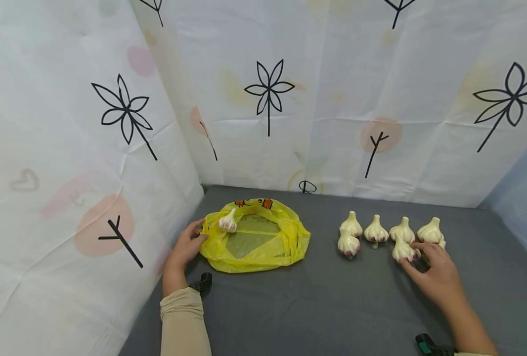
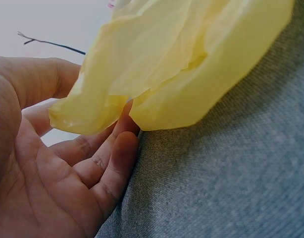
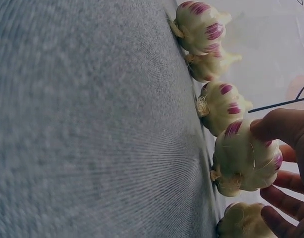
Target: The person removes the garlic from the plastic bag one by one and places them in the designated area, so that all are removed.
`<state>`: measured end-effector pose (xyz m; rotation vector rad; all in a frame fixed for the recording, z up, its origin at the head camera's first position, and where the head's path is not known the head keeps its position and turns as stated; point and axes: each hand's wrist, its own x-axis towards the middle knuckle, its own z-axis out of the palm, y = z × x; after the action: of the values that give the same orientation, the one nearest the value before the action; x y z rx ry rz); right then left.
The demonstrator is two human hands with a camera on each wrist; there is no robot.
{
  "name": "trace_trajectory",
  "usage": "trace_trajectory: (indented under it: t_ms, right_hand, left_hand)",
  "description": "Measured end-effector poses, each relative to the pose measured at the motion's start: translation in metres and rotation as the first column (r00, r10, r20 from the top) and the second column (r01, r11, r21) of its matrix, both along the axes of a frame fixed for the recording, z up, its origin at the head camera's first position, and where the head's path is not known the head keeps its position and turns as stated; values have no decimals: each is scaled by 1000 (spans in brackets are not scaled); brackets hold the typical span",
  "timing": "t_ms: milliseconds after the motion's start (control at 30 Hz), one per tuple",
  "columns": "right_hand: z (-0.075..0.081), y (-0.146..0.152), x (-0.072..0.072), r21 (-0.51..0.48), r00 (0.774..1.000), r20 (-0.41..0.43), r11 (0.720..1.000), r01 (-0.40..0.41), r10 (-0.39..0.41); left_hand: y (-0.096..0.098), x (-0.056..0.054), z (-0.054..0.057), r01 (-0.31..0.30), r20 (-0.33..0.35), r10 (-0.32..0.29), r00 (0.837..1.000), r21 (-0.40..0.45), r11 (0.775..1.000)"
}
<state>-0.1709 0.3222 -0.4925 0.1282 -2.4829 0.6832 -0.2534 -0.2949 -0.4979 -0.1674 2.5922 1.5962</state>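
Observation:
A yellow plastic bag (image 1: 254,264) lies spread on the dark table, its mouth open upward. One garlic bulb (image 1: 228,222), white with purple marks, sits inside at the bag's left. My left hand (image 1: 189,246) holds the bag's left edge; in the left wrist view the yellow film (image 2: 157,74) hides some fingertips. On the right, my right hand (image 1: 437,274) grips a garlic bulb (image 1: 404,249) in the front row, with the thumb on its near side. In the right wrist view this bulb (image 3: 246,153) shows its roots and purple streaks close up.
Several other garlic bulbs (image 1: 376,231) stand in pairs or alone along the table's right part, close around the gripped one. One bulb (image 1: 431,231) is partly behind my right hand. White printed cloth (image 1: 326,109) walls the table (image 1: 308,311) at the back and left.

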Motion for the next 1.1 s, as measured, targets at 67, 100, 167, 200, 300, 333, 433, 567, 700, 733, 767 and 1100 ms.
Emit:
trace_trajectory:
  t_ms: [67, 100, 167, 200, 300, 333, 433, 567, 700, 733, 767, 1100]
  right_hand:
    - [-1, 1, 0, 1, 1000, -3, 1000, -5, 5]
    - [-1, 1, 0, 3, 1000, -3, 1000, -5, 5]
    - [-1, 1, 0, 5, 1000, 1, 1000, -7, 7]
    - [-2, 1, -1, 5, 1000, 3, 1000, -9, 9]
    - [-2, 2, -1, 11, 1000, 7, 1000, -12, 12]
    - [-3, 2, -1, 13, 1000, 6, 1000, -14, 14]
    - [-4, 3, -1, 15, 1000, 5, 1000, -20, 20]
    - [-4, 4, -1, -2, 999, 21, 1000, -26, 26]
    - [-3, 4, -1, -22, 999, 32, 999, -35, 36]
    - [-2, 4, -1, -27, 999, 31, 999, -39, 40]
    - [-1, 4, -2, -30, 999, 31, 999, -40, 41]
    - [8, 2, -4, -41, 998, 31, 998, -45, 47]
  left_hand:
    - [0, 0, 0, 5, -4, -5, 1000, -6, 1000]
    - [0, 1, 0, 3, -3, -3, 1000, -2, 1000]
    - [0, 1, 0, 2, -5, -2, 1000, -1, 1000]
    - [0, 1, 0, 3, -5, -3, 1000, -1, 1000]
    - [0, 1, -1, -1, -3, 1, 1000, 4, 1000]
    - [0, 1, -1, -1, -2, 1, 1000, 3, 1000]
    - [0, 1, -1, -5, 0, 5, 1000, 2, 1000]
    - [1, 2, 0, -2, -4, 2, 1000, -1, 1000]
    - [3, 4, 2, 1, -7, -1, 1000, 1, 1000]
    - [3, 4, 3, 0, -7, 0, 1000, 0, 1000]
    - [3, 4, 3, 0, -8, 0, 1000, -1, 1000]
    - [2, 2, 2, 0, -9, 0, 1000, -5, 1000]
